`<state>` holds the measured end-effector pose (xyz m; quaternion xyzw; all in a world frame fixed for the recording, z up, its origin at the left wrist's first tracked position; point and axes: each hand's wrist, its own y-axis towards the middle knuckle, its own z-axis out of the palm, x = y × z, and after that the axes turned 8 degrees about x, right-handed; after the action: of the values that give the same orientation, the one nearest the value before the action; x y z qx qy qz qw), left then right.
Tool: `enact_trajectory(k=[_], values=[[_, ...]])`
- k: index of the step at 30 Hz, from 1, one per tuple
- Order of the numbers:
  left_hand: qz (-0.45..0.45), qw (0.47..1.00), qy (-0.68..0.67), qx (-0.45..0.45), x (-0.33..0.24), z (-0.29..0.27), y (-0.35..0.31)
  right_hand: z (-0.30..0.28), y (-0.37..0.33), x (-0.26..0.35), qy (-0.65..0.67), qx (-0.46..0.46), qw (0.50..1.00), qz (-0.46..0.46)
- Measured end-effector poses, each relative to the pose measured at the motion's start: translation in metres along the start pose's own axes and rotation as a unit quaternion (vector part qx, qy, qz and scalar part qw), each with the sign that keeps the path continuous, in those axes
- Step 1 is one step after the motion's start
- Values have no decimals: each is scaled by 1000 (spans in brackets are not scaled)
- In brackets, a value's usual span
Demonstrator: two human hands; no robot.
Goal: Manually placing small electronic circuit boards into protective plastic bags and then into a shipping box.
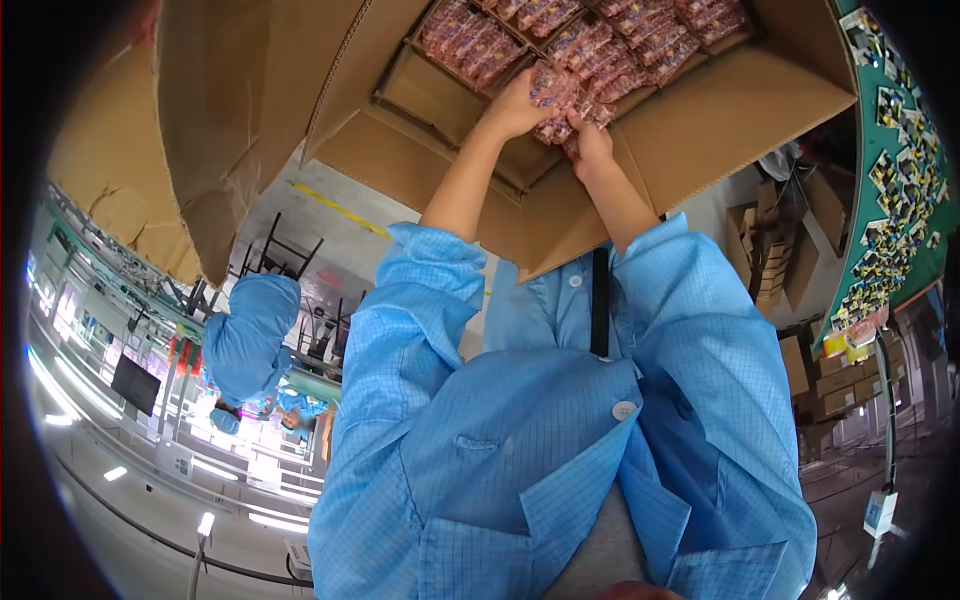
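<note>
Your blue checked smock [470, 400] is closest, its sleeves pushed up toward the elbows and a black strip [600, 300] running down its front. Beyond it, both your bare forearms reach into a large open brown carton [730, 130]. Your left hand [512, 108] and right hand [592, 148] have a bundle of pink, clear-wrapped packets [556, 92] between them, over the near part of the carton. Your left fingers curl together round its left side; your right thumb presses on its near right side, while the other right fingers are mostly hidden, so I cannot tell how they sit. Nor can I tell whether the bundle touches the carton's bottom.

Just past your hands, similar packed rows [470, 45] lie in the carton's compartments. Brown cardboard shows in the compartment [425, 90] left of your left hand. Off to your right, a green surface [845, 290] bears many small yellow, black and white pieces [905, 180], with stacked boxes [850, 385] near it. Well apart on your left, a person in blue [250, 335] bends forward.
</note>
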<state>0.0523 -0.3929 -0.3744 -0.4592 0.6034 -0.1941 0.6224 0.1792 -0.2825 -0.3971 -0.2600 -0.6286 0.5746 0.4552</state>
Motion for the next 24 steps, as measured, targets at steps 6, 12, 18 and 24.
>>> enact_trajectory(k=[6, 12, 18, 24], values=[[67, 994, -71, 56, 9, -23, -6, 32, -40, -8, 101, -12, 988, -115], [158, 985, -58, -34, 23, -2, -15, 30, -42, -17, 83, -2, 977, -198], [32, 993, 55, -101, 6, 11, -18, 16, -18, -33, -14, -35, 977, -209], [-83, 981, 173, -34, -25, -4, -25, 5, -16, -22, -167, -38, 985, 8]])
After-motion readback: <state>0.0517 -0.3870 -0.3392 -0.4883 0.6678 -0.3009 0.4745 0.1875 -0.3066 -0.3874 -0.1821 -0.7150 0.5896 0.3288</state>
